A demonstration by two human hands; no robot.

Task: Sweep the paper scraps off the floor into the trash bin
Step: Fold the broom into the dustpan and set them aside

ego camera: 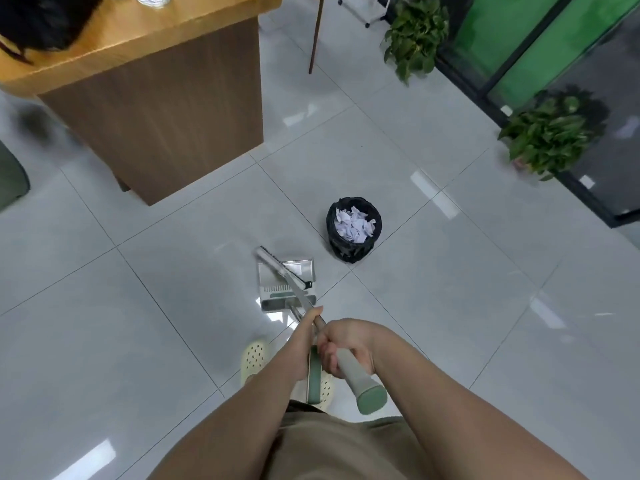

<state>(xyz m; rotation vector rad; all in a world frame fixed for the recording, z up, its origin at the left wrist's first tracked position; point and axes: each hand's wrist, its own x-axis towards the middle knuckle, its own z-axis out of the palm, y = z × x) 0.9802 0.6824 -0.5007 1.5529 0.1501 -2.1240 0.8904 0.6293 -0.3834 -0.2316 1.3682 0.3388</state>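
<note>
A small black-lined trash bin [354,233] stands on the grey tile floor, filled with white paper scraps [354,224]. Just left of it and nearer to me a white dustpan [273,282] sits on the floor, with the broom head [282,268] lying across its tray. My right hand [346,351] grips the broom's grey-green handle near its top end. My left hand [308,327] holds the dustpan's upright handle; its fingers are mostly hidden behind the wrist. I see no loose scraps on the floor.
A wooden desk [166,98] stands at the upper left. Two potted plants [550,136] stand along a glass partition at the right. A chair leg [317,32] and a white rack base are at the top. My feet in pale slippers [254,358] are below the dustpan.
</note>
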